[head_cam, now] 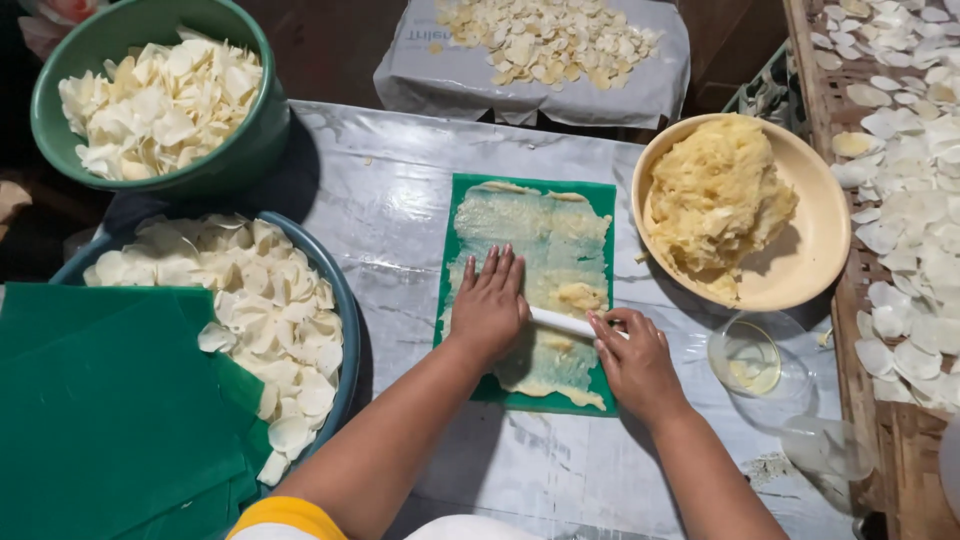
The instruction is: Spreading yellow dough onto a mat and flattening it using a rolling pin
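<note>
**Paste spread over most of a green sheet, a thick lump left near the middle**

Head view, looking down. A green sheet (527, 290) lies flat on a bench (400, 190) covered with grey plastic film. A thin, pale yellow paste (540, 235) coats most of the sheet from its far edge down to the near edge. The far half looks smooth and almost see-through, so the green shows through it. One thicker, lumpier patch sits just past the roller, and the near part is uneven. By my judgement the spreading is well along but not finished: the lump and the ragged near edge are yet to be flattened.

The left hand (488, 305) rests open, palm down and fingers straight, pressing on a white roller (562, 322) that lies across the sheet. The right hand (632, 355) curls loosely around the roller's right end, fingertips on it.

To the right stands a tan bowl (820, 240) holding a mound of the same yellow paste. Near it is a small clear glass dish (748, 358). On the left are a green bowl (250, 140) and a blue basin (340, 300), both heaped with thin white chips. A stack of spare green sheets (110, 420) overlaps the basin. More chips lie spread on a wooden rack (880, 440) at the far right.
</note>
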